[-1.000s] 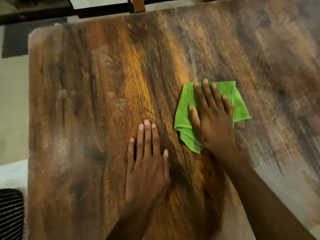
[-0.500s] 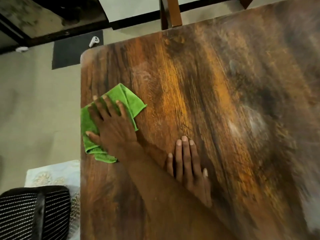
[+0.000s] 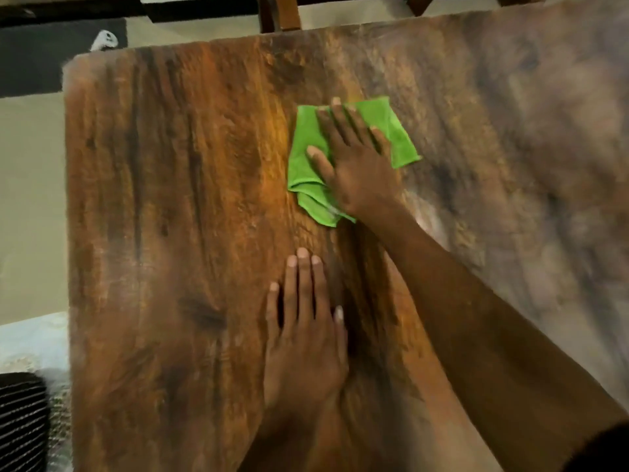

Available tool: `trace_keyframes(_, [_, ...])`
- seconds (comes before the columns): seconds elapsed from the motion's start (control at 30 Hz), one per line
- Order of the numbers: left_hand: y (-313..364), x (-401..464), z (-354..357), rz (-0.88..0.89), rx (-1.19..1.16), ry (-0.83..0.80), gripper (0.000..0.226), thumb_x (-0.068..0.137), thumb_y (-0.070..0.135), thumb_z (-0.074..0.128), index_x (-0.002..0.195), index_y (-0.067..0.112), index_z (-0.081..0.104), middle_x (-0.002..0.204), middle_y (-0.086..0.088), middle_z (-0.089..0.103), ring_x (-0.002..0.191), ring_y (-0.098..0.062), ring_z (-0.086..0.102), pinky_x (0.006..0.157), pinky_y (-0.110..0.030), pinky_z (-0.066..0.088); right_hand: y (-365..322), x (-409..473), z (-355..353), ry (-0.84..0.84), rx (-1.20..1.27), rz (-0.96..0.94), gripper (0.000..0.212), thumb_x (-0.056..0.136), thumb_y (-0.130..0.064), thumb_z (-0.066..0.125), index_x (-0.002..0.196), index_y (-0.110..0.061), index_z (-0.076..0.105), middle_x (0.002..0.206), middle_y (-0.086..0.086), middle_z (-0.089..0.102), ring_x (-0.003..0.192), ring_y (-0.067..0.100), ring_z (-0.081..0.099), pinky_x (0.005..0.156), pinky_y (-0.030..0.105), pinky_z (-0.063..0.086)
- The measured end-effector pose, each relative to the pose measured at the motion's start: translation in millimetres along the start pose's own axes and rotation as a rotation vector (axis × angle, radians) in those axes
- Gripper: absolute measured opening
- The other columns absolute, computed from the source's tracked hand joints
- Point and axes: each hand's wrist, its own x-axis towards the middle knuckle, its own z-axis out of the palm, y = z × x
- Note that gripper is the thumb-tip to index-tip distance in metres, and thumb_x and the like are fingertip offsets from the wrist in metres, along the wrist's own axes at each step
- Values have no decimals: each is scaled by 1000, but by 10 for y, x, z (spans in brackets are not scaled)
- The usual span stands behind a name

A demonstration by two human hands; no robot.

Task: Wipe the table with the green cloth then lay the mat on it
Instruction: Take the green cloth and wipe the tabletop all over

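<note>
Head view: bare wooden table [image 3: 163,233] runs to its nine o'clock edge; left hand [image 3: 304,338] lies flat, fingers straight; at one o'clock, right hand [image 3: 357,165] presses the green cloth [image 3: 306,137] with spread fingers, mid-table.

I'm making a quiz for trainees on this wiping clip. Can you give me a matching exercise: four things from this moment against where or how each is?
Things:
1. green cloth
2. left hand
3. right hand
4. table

States:
A. flat on bare wood, near side
B. pressing down on the cloth
C. brown wood grain
D. folded, under a hand

Pairs: 1-D, 2-A, 3-B, 4-C
</note>
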Motion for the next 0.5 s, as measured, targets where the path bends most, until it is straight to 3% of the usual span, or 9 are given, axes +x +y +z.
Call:
trace_keyframes(0.07, [-215, 21, -169, -75, 72, 143, 71, 109, 36, 33, 171, 5, 19, 179, -16, 17, 166, -29, 21, 130, -53, 28, 438, -599, -119, 9, -49, 69, 66, 112, -61, 29, 172, -34, 20, 181, -7, 9, 168, 15, 8, 133, 46, 15])
trace_keyframes(0.13, [-192, 47, -168, -31, 14, 74, 71, 110, 36, 31, 171, 5, 16, 179, -17, 15, 167, -29, 17, 131, -54, 25, 710, -1387, -172, 3, -71, 89, 66, 113, -60, 27, 172, -34, 17, 181, -8, 7, 168, 15, 5, 133, 47, 15])
trace_keyframes(0.33, [-220, 5, -92, -19, 79, 125, 70, 110, 36, 25, 172, 6, 9, 180, -15, 8, 168, -27, 10, 133, -51, 16, 672, -3683, -102, -109, -129, 177, 69, 112, -58, 27, 173, -28, 16, 182, -2, 8, 168, 24, 10, 129, 52, 18])
trace_keyframes(0.5, [-215, 2, -25, 6, 33, 162, 69, 111, 37, 25, 171, 6, 10, 180, -15, 10, 168, -28, 9, 132, -53, 15, 642, -3618, -71, -75, -83, 184, 70, 111, -58, 33, 173, -30, 15, 182, -5, 6, 169, 21, 6, 131, 51, 18])
